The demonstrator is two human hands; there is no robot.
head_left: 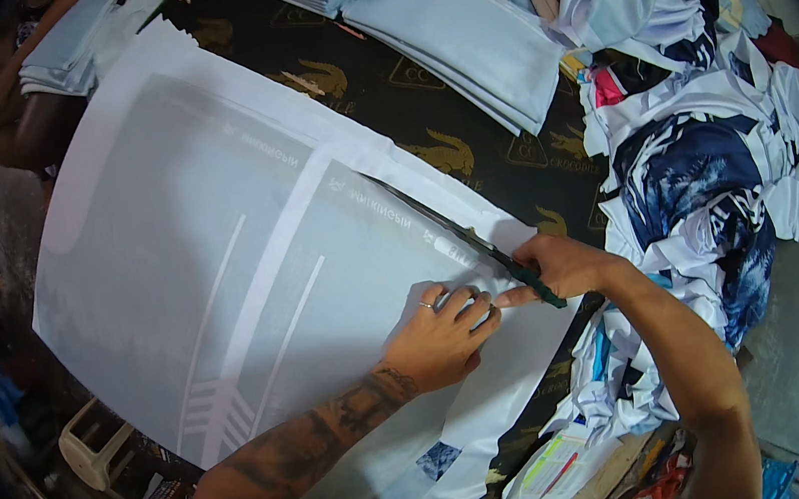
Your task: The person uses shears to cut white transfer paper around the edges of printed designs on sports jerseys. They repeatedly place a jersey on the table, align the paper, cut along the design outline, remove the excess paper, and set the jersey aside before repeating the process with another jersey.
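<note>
A large white fabric sheet (287, 234) with pale grey printed panels lies across the dark table, its lettering reversed. My right hand (563, 266) grips scissors (463, 233) with dark green handles. Their long dark blades point to the far left, along the border between a grey panel and the white margin. Whether the blades are apart cannot be seen clearly. My left hand (443, 335), with a ring on one finger, rests on the sheet just left of the scissor handles. Its fingers are bent and spread, with the tips against the fabric.
Folded pale cloth stacks (463, 39) sit at the table's far edge. A heap of white and navy garments (691, 161) runs down the right side. Another person's arm (49, 119) shows at far left, beside more folded cloth (71, 50). A plastic stool (94, 446) stands at lower left.
</note>
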